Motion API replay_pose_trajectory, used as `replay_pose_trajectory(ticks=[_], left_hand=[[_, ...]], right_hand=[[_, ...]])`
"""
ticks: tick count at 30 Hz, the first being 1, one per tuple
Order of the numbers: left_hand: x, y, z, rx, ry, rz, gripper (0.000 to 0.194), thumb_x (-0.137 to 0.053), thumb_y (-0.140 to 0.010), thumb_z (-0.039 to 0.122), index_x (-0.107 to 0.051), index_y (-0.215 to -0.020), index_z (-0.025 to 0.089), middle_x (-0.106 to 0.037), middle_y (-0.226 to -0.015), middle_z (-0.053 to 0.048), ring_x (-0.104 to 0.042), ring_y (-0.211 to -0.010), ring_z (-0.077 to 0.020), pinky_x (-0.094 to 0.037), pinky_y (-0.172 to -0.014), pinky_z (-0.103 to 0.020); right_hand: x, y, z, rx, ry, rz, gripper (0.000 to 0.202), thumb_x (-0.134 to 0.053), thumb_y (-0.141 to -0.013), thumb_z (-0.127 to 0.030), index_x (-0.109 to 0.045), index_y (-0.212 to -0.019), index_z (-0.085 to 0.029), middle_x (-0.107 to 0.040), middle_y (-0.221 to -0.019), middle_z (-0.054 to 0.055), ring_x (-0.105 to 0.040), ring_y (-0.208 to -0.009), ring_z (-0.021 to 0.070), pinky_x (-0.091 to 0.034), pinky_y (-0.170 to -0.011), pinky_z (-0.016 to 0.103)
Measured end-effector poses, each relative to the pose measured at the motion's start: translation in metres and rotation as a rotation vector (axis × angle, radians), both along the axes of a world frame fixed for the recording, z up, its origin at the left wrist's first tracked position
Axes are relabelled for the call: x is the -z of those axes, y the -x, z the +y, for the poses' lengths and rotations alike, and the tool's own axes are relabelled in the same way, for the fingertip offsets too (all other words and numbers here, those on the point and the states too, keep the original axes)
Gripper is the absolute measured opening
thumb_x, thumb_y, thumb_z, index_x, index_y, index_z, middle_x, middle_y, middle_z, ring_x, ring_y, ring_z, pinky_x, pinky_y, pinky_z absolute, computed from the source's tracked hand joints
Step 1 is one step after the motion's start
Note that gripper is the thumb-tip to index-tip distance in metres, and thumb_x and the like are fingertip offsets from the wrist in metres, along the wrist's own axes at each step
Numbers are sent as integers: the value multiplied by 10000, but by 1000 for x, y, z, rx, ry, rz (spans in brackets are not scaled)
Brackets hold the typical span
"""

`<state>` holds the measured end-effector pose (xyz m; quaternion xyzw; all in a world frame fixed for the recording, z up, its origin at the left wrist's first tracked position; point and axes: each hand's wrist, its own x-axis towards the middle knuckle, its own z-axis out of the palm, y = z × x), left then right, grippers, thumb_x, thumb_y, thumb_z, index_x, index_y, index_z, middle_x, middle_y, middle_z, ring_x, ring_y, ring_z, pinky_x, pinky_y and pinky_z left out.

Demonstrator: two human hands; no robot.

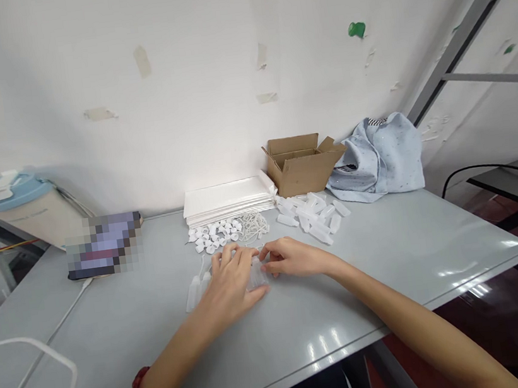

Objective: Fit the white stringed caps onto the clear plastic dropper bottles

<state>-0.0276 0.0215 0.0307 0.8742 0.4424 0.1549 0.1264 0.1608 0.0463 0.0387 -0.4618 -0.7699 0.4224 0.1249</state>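
Observation:
Near the front middle of the table, small translucent plastic bottles (257,275) stand close together between my two hands. My left hand (232,283) is curved around them, thumb on the near side and fingers over the far side. From the right, my right hand (291,258) has its thumb and bent fingers closed at the edge of the same bottles; its exact fingertip contact is partly hidden. More of these bottles (194,293) stand left of my left hand, a thin white cord by them. Beyond my hands lie white caps (214,235) and a heap of whitish cord loops (254,226).
A pile of loose bottles (314,215) lies right of the cords. Behind stand a white flat stack (228,195), an open cardboard box (304,172) and light blue cloth (382,155). At left are a phone (107,242), its white cable (68,318) and a blue-lidded container (26,205).

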Motion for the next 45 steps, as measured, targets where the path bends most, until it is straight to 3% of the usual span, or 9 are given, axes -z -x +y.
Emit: replay_pose_trajectory(ticks=[7,15,19,23,28,32,36,41,45], left_hand=[[0,6,3,-37,-12,-105,436,-670,-740,360,-499,-1112,209,-585,-1111,-91,-419,-1127,-322,-371,-900,-488],[-9,16,23,-142,18,-183,262,-518,-843,373,-552,-1046,210,-616,-1099,-72,-396,-1149,-306,-372,-910,-482],[-9,5,54,-126,-60,-152,186,-475,-848,281,-623,-926,200,-642,-1017,-68,-444,-1068,-285,-402,-863,-448],[-2,-12,82,-95,-96,-120,136,-571,-742,231,-687,-803,196,-638,-911,-90,-471,-1008,-317,-400,-836,-470],[4,-26,94,-65,-92,-94,130,-586,-696,186,-687,-616,198,-638,-773,-103,-505,-919,-335,-416,-761,-463],[-3,-23,91,-99,-95,-151,184,-550,-747,200,-695,-636,217,-662,-781,-74,-515,-921,-303,-430,-782,-436],[-11,-4,69,-199,-118,-268,214,-513,-821,282,-714,-808,209,-674,-887,-68,-519,-968,-267,-447,-822,-405],[-1,22,36,-348,-74,-502,204,-551,-811,381,-712,-808,256,-679,-896,-28,-535,-975,-238,-453,-824,-373],[4,31,34,-406,-45,-522,207,-570,-789,399,-709,-793,245,-684,-887,-31,-540,-984,-241,-448,-846,-371]], right_hand=[[-5,-8,4,37,-42,-36,274,-521,-855,-329,-609,-1036,-143,-666,-706,17,-564,-616,133,-406,-580,240],[-7,-24,21,388,-502,-440,230,-461,-899,-187,-606,-1072,-141,-659,-990,103,-591,-883,207,-394,-646,276],[-3,-25,26,386,-575,-612,229,-453,-905,-148,-610,-1071,-167,-618,-1079,113,-530,-1045,239,-413,-639,274],[1,-26,29,340,-585,-693,243,-450,-898,-122,-616,-1066,-177,-619,-1091,105,-521,-1047,240,-431,-638,274],[5,-28,32,340,-592,-708,243,-470,-890,-135,-597,-1094,-169,-604,-1120,116,-495,-1076,257,-458,-652,289],[10,-25,33,315,-603,-712,296,-457,-889,-117,-553,-1165,-163,-559,-1176,138,-467,-1110,263,-476,-710,305],[15,-22,33,279,-618,-719,353,-463,-859,-71,-527,-1196,-155,-521,-1199,153,-465,-1098,264,-478,-749,314],[17,-19,32,263,-649,-742,373,-408,-842,-11,-534,-1172,-132,-527,-1149,155,-479,-1050,267,-447,-803,325],[16,-16,31,247,-647,-752,405,-373,-812,40,-546,-1146,-113,-542,-1125,156,-487,-1032,267,-437,-807,330]])
